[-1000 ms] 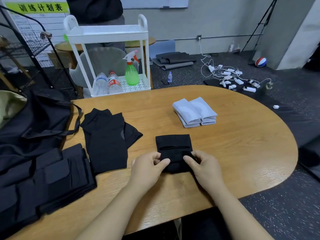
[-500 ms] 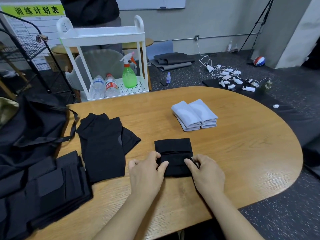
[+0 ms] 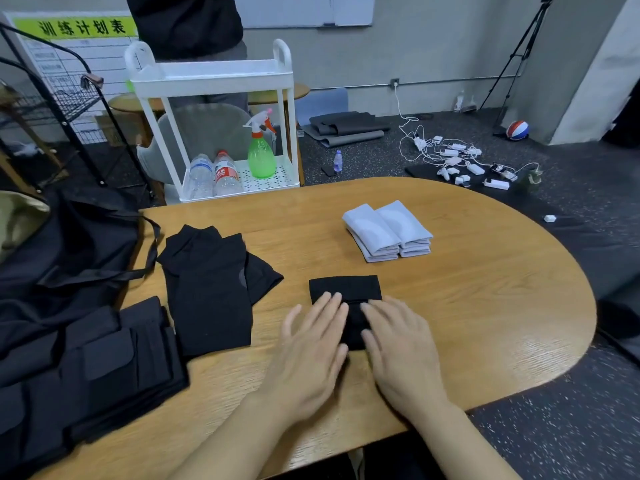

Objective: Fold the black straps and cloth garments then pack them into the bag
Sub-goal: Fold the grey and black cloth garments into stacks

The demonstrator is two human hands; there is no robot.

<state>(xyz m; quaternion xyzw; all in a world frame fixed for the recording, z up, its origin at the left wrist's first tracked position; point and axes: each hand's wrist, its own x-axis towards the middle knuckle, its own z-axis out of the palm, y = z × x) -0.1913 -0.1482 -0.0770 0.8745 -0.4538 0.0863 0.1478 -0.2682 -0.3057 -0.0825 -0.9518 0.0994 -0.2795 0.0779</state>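
Folded black cloth under left hand and right hand, fingers flat, spread

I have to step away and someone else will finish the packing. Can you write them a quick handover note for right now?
Left hand and right hand: both flat, fingers straight, pressing the small folded black cloth on the table.
Folded white cloths sit stacked beyond it.
A larger black garment lies to the left, looking only partly folded.
Black straps are piled at the table's left edge, beside the black bag.
Left: finish folding, pack everything.
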